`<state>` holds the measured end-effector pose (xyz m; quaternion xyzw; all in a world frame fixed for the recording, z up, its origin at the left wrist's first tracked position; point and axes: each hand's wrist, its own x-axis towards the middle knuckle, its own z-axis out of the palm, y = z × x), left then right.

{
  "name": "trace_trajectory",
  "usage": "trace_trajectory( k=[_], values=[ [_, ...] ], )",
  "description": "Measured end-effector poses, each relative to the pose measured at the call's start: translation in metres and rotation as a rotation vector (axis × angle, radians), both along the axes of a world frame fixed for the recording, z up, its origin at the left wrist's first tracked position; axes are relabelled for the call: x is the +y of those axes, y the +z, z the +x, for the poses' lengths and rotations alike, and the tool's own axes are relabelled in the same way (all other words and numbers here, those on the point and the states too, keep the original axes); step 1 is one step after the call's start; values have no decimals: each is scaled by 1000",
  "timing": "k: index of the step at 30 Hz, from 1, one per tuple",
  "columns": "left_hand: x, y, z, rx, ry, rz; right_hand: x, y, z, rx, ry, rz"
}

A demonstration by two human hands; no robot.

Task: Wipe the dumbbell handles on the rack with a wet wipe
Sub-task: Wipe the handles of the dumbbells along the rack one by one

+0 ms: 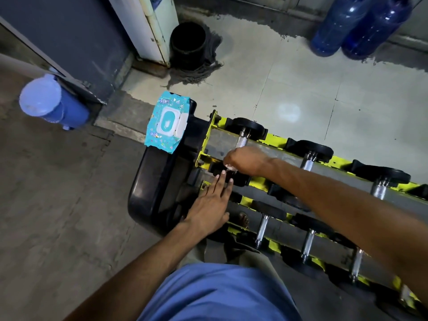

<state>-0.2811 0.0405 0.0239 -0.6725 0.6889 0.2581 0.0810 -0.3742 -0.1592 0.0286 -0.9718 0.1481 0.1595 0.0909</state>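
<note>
Starting at the far left, a blue container with a pale lid is seen beside a dark wall panel. Further right, a turquoise pack of wipes is laid flat on top of a black moulded housing, which is set against the end of the rack. Behind it, a black bucket is stood by a mop head in a wet patch of the tiled floor.

The left hand is held flat with its fingers straight, and nothing is gripped in it. Its fingertips are placed at the near black end of the first dumbbell, though contact cannot be confirmed. Just above it, the right hand is curled around the handle of that dumbbell on the upper tier. A white wet wipe is clamped under its fingers against the metal, and the knurled far part of the handle is left showing beyond the knuckles.

The yellow-and-black rack is seen stretching to the right in two tiers, and further dumbbells with chrome handles are rested across both. At the top right, two large blue water bottles are stood against the wall.
</note>
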Motion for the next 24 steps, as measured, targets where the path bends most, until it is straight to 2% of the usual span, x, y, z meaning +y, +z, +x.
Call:
trace_trajectory(
  k=[1, 4, 5, 9, 14, 17, 20, 22, 24],
  values=[
    [-1, 0, -1, 2, 11, 2, -7, 3, 5, 27, -1, -42],
    [-3, 3, -1, 5, 22, 27, -26, 5, 11, 14, -233, -126],
    [-4, 5, 0, 7, 21, 32, -20, 2, 14, 19, -273, -89],
    [-4, 5, -1, 14, 29, 19, 15, -11, 18, 92, -165, 161],
    [-5, 6, -5, 5, 62, 14, 17, -24, -5, -128, -230, 77],
    [-4, 5, -3, 14, 63, 14, 38, -34, -20, -309, -456, 143],
    [-2, 5, -3, 13, 71, 14, 56, -40, -28, -507, -848, 260],
    [-1, 7, -4, 11, 78, 24, 69, -43, -30, -483, -1046, 281],
    [-1, 10, -4, 18, 78, 28, 67, -54, -25, -408, -1209, 398]
  ],
)
